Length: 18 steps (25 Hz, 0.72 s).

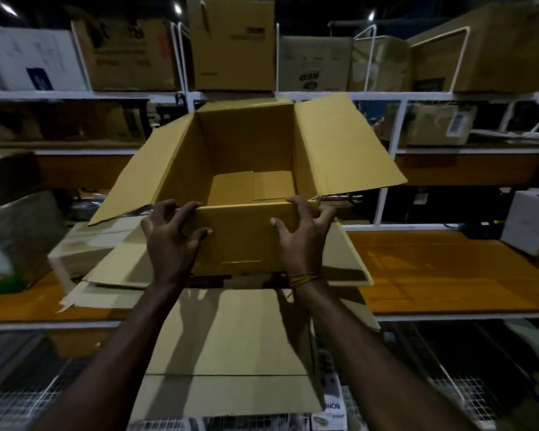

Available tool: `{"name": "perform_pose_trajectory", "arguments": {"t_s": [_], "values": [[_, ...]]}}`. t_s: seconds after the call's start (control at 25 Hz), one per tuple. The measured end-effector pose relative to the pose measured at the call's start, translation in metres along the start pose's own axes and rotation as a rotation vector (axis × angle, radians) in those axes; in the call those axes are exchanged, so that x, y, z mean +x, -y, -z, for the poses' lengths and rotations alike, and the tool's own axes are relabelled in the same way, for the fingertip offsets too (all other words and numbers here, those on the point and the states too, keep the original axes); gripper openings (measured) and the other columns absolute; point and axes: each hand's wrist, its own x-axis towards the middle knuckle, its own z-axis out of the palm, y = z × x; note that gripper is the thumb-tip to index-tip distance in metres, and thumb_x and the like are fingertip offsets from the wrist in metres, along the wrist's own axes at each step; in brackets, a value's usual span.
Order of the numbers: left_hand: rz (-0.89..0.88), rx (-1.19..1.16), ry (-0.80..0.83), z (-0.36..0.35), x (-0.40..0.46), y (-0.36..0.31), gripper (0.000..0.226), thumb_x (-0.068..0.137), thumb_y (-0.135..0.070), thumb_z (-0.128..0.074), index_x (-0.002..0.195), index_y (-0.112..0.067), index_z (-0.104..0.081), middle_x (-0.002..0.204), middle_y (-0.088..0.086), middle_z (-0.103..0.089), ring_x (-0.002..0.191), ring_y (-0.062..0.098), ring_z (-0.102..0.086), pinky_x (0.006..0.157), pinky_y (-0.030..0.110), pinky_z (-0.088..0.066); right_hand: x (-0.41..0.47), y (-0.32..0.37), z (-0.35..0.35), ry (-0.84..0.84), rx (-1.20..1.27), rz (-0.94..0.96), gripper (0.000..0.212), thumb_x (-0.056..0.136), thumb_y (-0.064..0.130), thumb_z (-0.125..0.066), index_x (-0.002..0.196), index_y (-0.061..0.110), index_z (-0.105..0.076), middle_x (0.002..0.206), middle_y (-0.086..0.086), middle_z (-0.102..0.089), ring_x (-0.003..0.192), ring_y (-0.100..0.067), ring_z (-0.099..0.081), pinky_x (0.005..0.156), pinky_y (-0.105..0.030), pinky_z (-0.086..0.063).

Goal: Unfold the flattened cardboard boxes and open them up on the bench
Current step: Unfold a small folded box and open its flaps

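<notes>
Head view: both hands grip the near wall of an opened cardboard box held up above the surface.

Nearest, flattened boxes (231, 353) lie below the wrists on the surface (433, 269). Left hand (171, 234) and right hand (302, 234) curl their fingers (185, 208) over the near top edge of the box (246, 169), thumbs pressed on the outside face. Beyond the fingertips the cavity opens, side flaps splayed left and right. It looks light and stiff yet creasable, so the wall's corners seem the safest hold.
</notes>
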Motion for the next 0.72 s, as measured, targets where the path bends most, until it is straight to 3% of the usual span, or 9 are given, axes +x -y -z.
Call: {"name": "perform_pose_trajectory", "arguments": {"t_s": [0.2, 0.48, 0.72], "values": [[0.034, 0.027, 0.047, 0.002, -0.021, 0.041, 0.052, 0.075, -0.029, -0.083, 0.123, -0.027, -0.065, 0.131, 0.009, -0.046, 0.113, 0.036, -0.040, 0.083, 0.040, -0.041, -0.032, -0.006, -0.037, 0.060, -0.019, -0.079, 0.050, 0.080, 0.021, -0.079, 0.124, 0.034, -0.058, 0.136, -0.010, -0.030, 0.122, -0.020, -0.040, 0.089, -0.024, -0.049], [0.073, 0.077, 0.198, -0.006, -0.018, 0.059, 0.055, 0.071, -0.028, -0.085, 0.122, -0.033, -0.064, 0.129, 0.006, -0.046, 0.114, 0.037, -0.041, 0.085, 0.048, -0.048, -0.048, -0.012, -0.054, 0.130, -0.096, -0.217, 0.050, 0.081, 0.031, -0.077, 0.122, 0.041, -0.050, 0.134, -0.004, -0.024, 0.116, -0.021, -0.043, 0.089, -0.043, -0.055], [0.115, 0.055, 0.280, 0.004, -0.018, 0.067, 0.055, 0.070, -0.031, -0.085, 0.121, -0.034, -0.066, 0.127, 0.004, -0.046, 0.113, 0.035, -0.041, 0.086, 0.049, -0.047, -0.048, -0.005, -0.052, 0.217, -0.129, -0.242, 0.050, 0.082, 0.033, -0.076, 0.125, 0.038, -0.050, 0.133, -0.005, -0.022, 0.115, -0.020, -0.041, 0.081, -0.027, -0.046]]}}
